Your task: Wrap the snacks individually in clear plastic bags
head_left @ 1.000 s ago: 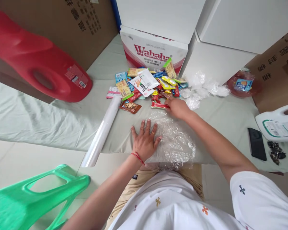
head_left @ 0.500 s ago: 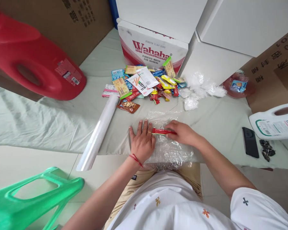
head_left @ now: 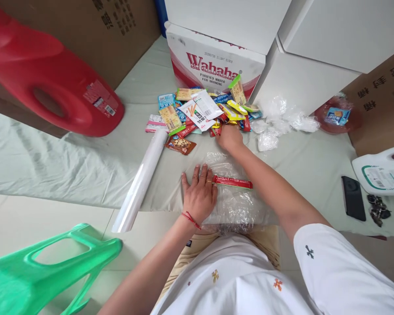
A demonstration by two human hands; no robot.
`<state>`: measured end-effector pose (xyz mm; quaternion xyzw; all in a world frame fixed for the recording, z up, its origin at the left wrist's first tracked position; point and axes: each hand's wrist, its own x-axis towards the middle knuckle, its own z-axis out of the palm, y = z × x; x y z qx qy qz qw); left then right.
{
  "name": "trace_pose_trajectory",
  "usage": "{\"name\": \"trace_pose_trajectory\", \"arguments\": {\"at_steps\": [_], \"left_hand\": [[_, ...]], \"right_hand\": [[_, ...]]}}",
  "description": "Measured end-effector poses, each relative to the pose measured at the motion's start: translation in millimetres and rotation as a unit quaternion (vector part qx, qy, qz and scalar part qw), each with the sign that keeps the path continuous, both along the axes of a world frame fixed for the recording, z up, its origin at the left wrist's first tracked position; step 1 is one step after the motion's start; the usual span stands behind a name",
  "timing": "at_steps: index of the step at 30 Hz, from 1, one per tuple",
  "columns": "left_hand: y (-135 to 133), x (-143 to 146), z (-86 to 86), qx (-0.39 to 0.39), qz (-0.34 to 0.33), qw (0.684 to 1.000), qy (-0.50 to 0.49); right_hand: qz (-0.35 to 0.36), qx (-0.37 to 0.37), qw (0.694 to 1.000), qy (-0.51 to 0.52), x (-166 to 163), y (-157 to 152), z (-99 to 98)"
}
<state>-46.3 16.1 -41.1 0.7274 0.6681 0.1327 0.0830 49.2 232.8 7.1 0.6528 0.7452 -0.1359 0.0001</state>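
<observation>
My left hand [head_left: 199, 192] lies flat with its fingers spread, on the left side of a sheet of clear plastic film [head_left: 236, 205]. Beside its fingers, a slim red snack packet [head_left: 233, 182] rests crosswise on the film. My right hand [head_left: 230, 138] reaches to the front of a heap of wrapped snacks, its fingertips hidden among red and yellow wrappers. In that heap are a white packet [head_left: 197, 116], yellow packets [head_left: 231, 111] and a cracker pack [head_left: 170, 118]. A brown cookie packet [head_left: 181, 145] lies at the near left of the heap.
A roll of plastic film [head_left: 141, 181] lies at the left, overhanging the table edge. Crumpled clear film bundles [head_left: 269, 141] sit right of the heap. A Wahaha carton [head_left: 213, 61], red jug [head_left: 65, 96], white bottle [head_left: 384, 175], phone [head_left: 353, 197], keys [head_left: 378, 210] and green stool [head_left: 52, 267] surround the area.
My right hand has let go of the slim red packet and moved forward to the snack heap. The packet stays on the film beside my left hand, which remains flat.
</observation>
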Motion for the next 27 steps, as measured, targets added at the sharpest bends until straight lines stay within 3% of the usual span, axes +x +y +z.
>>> {"name": "trace_pose_trajectory", "arguments": {"at_steps": [4,9,14,20,27], "left_hand": [[-1,0,-1.1,0.002,0.002,1.000,-0.006],[0,0,0.2,0.000,0.000,1.000,-0.010],[0,0,0.6,0.006,0.001,1.000,-0.007],[0,2,-0.6,0.013,0.007,1.000,0.006],[-1,-1,4.3,-0.004,-0.003,1.000,-0.008]], "right_hand": [[0.058,-0.040,0.997,-0.006,33,-8,21.5],[0.107,-0.117,0.985,0.073,108,-47,47.9],[0.130,-0.170,0.953,0.214,165,-112,42.9],[0.175,-0.140,0.960,0.170,167,-145,16.6],[0.137,-0.094,0.977,0.135,132,-141,19.5]]}}
